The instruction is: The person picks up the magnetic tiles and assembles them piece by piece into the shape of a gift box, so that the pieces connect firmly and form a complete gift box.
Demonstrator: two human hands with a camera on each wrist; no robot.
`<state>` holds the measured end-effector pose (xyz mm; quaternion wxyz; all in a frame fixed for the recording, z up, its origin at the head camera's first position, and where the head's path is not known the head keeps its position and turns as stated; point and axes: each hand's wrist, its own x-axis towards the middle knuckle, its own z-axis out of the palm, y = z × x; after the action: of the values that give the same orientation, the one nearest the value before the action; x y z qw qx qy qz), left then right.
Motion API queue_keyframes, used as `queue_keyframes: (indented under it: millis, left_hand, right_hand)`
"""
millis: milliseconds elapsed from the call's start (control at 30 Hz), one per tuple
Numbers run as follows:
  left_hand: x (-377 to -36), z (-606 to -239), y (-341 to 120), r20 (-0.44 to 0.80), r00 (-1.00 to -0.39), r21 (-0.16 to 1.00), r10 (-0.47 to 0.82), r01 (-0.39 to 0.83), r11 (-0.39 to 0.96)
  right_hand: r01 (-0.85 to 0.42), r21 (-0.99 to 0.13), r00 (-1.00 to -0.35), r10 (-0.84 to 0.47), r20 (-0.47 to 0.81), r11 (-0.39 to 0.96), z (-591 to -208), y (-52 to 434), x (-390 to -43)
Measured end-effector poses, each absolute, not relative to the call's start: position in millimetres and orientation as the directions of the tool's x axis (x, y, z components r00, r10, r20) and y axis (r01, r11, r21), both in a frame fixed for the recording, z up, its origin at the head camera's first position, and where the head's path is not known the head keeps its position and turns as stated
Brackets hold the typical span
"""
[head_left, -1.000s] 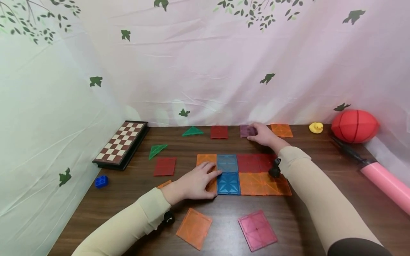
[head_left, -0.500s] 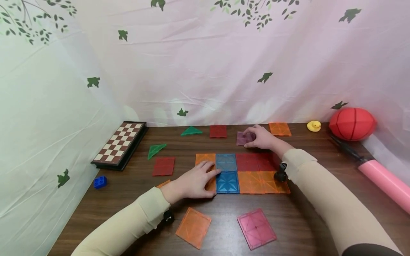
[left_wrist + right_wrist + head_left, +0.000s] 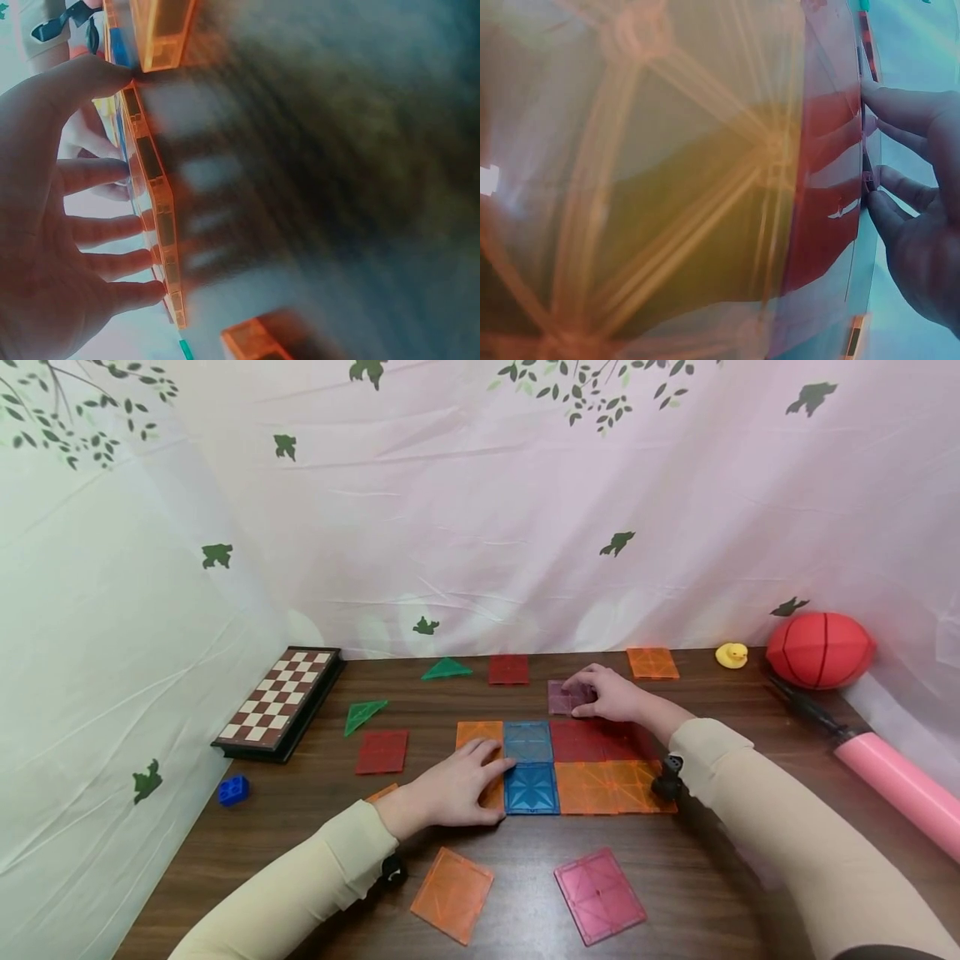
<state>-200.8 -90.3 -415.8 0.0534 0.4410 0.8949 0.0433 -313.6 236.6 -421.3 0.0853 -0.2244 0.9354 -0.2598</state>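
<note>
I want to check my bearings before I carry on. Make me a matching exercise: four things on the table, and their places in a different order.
Things:
1. purple tile
2. pink tile
3. yellow duck
4. blue brick

Places:
A. between the red ball and a separate orange tile
B. just off the near end of the chessboard
C. held by the right hand
D. on the near side of the tile block

Pairs: 1-C, 2-D, 3-A, 4-B
</note>
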Motion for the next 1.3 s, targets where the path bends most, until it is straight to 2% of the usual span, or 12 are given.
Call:
queue_keyframes:
  millis: [367, 633, 1100, 1300]
  left_hand:
    - [-201.1, -417.0, -91.4, -0.064, -0.609, 0.124, 0.791, 0.782, 0.611]
    - [-202.0, -416.9, -93.0, -0.058, -0.612, 0.132, 0.789, 0.778, 0.614]
    - [-201.8, -415.5, -91.2, -0.077, -0.609, 0.117, 0.789, 0.781, 0.614]
    - [-200.7, -415.1, -93.0, -0.077, -0.602, 0.114, 0.795, 0.787, 0.606]
  right_hand:
    - [-0.4, -0.513, -0.879, -0.476, -0.02, 0.76, -415.9, 231.8, -316.0]
    - [-0.377, -0.561, -0.898, -0.439, 0.026, 0.737, -415.5, 205.2, -337.1]
    - [-0.469, -0.493, -0.858, -0.51, 0.058, 0.733, -430.1, 158.8, -383.2]
    - [-0.497, -0.465, -0.844, -0.532, 0.065, 0.733, -430.9, 148.0, -383.4]
